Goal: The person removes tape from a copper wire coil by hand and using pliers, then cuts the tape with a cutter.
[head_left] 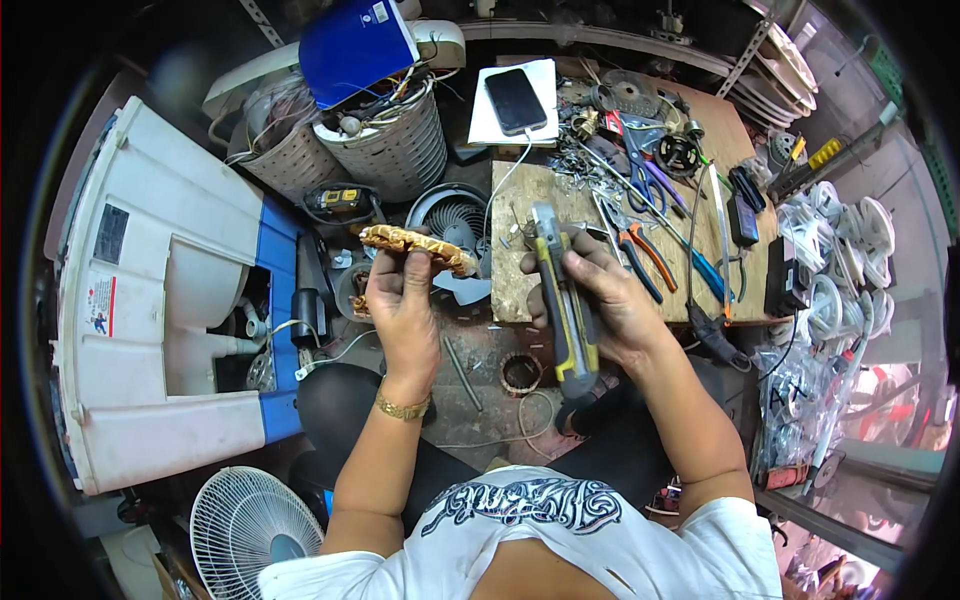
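Observation:
My left hand pinches a curved copper-coloured coil bundle with pale ties between thumb and fingers, holding it up left of the workbench. My right hand grips a large yellow and grey utility knife, held upright with its metal tip upward, in front of the wooden bench top. Just right of the knife, orange-handled pliers lie on the bench among other tools. Below my hands, a metal ring with copper windings sits on the floor.
Perforated bins of wire, a phone on paper, and a drill are at the back. A large white and blue plastic unit stands left, a fan lower left. White spools and bagged parts crowd the right.

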Demonstrator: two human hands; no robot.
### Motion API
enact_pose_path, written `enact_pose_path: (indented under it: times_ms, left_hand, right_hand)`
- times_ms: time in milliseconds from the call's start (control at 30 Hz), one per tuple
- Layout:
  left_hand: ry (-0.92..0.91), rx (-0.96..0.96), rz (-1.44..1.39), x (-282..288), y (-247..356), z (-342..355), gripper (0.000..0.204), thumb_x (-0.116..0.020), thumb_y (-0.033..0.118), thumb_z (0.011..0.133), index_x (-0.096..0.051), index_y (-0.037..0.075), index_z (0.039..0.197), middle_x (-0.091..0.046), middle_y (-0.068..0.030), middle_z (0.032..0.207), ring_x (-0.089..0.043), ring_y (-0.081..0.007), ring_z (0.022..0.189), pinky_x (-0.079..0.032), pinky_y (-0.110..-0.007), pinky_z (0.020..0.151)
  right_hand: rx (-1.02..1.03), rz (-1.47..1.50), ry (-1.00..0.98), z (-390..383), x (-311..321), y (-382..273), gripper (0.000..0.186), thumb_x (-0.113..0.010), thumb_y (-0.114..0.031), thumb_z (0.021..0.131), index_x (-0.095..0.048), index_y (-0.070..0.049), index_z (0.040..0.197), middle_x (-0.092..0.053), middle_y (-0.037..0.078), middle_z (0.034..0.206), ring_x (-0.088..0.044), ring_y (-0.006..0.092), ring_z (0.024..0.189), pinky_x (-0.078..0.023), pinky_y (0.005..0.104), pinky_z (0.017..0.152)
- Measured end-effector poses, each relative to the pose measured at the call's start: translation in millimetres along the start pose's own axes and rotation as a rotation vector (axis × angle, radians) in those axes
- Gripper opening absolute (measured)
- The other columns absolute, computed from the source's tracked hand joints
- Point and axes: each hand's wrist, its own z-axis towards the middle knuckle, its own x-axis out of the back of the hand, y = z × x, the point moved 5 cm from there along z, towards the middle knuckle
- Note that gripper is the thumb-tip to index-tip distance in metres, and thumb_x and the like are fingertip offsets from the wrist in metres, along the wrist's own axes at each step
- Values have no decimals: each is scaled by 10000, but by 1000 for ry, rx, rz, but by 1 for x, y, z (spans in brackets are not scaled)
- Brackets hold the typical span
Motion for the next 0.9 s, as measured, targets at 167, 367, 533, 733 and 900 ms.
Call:
enact_pose_path:
  times_ms: [167, 367, 533, 733, 900]
  left_hand:
    - [53, -4, -16, 3, 4, 1, 309, -617, 208, 962, -549, -5, 1176, -630, -74, 1081, -642, -160, 946, -540, -334, 872]
    - [98, 3, 27, 7, -5, 3, 337, -622, 211, 960, -537, -15, 1195, -631, -87, 1086, -641, -163, 934, -537, -323, 855]
    - [24, 15, 5, -7, -11, 3, 351, -613, 227, 965, -532, -11, 1211, -620, -88, 1116, -632, -166, 973, -526, -338, 897]
    - [-27, 19, 16, -12, -12, 2, 352, -613, 233, 965, -536, -6, 1211, -617, -77, 1125, -627, -164, 989, -522, -338, 909]
    - [-15, 36, -14, -10, -15, 1, 354, -618, 237, 963, -541, -6, 1208, -617, -66, 1115, -629, -152, 977, -528, -328, 894]
  right_hand:
    - [-166, -168, 6, 8, 18, 32, 441, -450, -318, 1029, -368, -88, 1396, -640, 116, 878, -627, 170, 628, -527, 290, 559]
    - [-156, -259, -16, 15, 14, 27, 342, -479, -350, 1019, -512, -42, 1163, -627, 78, 826, -591, 130, 571, -484, 238, 530]
    - [-62, -346, -24, 11, 12, 20, 342, -504, -352, 1011, -536, -29, 1117, -600, 51, 730, -553, 99, 529, -448, 225, 490]
    - [-12, -419, -12, 6, 14, 16, 355, -495, -370, 1013, -541, -28, 1092, -583, 48, 697, -539, 91, 510, -438, 226, 472]
    - [-118, -288, -19, 9, 19, 19, 420, -501, -367, 1008, -465, -57, 1289, -606, 76, 821, -604, 135, 623, -497, 243, 570]
